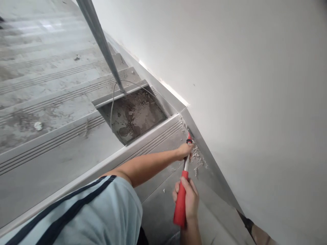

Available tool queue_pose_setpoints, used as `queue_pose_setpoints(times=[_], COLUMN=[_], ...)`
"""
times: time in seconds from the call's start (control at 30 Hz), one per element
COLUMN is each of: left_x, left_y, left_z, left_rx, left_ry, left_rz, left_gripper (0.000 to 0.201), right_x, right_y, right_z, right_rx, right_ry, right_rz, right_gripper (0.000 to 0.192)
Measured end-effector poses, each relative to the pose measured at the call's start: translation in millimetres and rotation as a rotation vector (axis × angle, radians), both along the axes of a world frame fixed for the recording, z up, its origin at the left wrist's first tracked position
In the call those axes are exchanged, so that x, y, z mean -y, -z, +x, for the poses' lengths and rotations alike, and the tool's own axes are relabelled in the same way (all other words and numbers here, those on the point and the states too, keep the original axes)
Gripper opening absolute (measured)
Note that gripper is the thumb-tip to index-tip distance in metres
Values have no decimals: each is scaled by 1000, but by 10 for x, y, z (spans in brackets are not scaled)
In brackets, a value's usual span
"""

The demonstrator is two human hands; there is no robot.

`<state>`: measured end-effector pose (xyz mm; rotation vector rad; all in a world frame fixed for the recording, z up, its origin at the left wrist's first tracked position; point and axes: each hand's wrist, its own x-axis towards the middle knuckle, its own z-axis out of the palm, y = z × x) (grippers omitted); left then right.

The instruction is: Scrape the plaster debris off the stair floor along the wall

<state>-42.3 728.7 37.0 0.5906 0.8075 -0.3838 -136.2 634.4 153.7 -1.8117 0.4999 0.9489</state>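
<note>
A red-handled tool (181, 202) with a bare metal shaft points away from me, at the seam between the grey stair landing (159, 170) and the skirting. Low on the red grip, my right hand (191, 195) is closed round it. Farther up, my left hand (184, 151) grips the shaft near a black ring and red tip. What the working end looks like is too hidden to tell. Pale crumbs and flakes (198, 154) lie along the seam beside the tip.
Left of my arm is a square opening (143, 112) in the step, its bottom strewn with rubble. A metal pole (102, 44) stands at its far edge, with a thin cable (112, 105) beside it. Dusty grooved steps (51, 98) descend leftward. The white wall (255, 85) rises at right.
</note>
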Motion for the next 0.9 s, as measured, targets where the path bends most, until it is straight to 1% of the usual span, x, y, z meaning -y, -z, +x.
queue_pose_setpoints(times=[0.1, 0.17, 0.33, 0.43, 0.57, 0.63, 0.73, 0.8, 0.9], left_x=[-45, -65, -84, -82, -104, -120, -157, -211, -333], left_y=[40, 61, 83, 68, 37, -2, -79, -103, -84], left_z=[-11, -14, -14, -10, -24, -40, -57, -61, -70], left_rx=[-7, 9, 9, 26, 16, 15, 39, 37, 8], left_ry=[7, 19, 24, 37, 29, 17, 3, -18, -58], left_rz=[6, -6, -2, -25, -24, -25, -40, -30, -1], left_gripper=[25, 26, 26, 27, 26, 26, 27, 26, 24], right_x=[4, 1, -44, -55, -46, -36, -39, -83, -215], right_y=[88, 111, 68, 27, 57, 63, 21, 0, 18], right_z=[-5, -5, -5, 0, 3, -5, -3, 21, 45], right_rx=[-13, -14, -13, -18, -24, -15, -3, -25, -53], right_ry=[-12, -19, -10, -1, -10, -5, -27, -53, -73], right_rz=[50, 72, 52, 55, 62, 68, 71, 83, 109], right_gripper=[28, 28, 31, 28, 32, 33, 29, 29, 31])
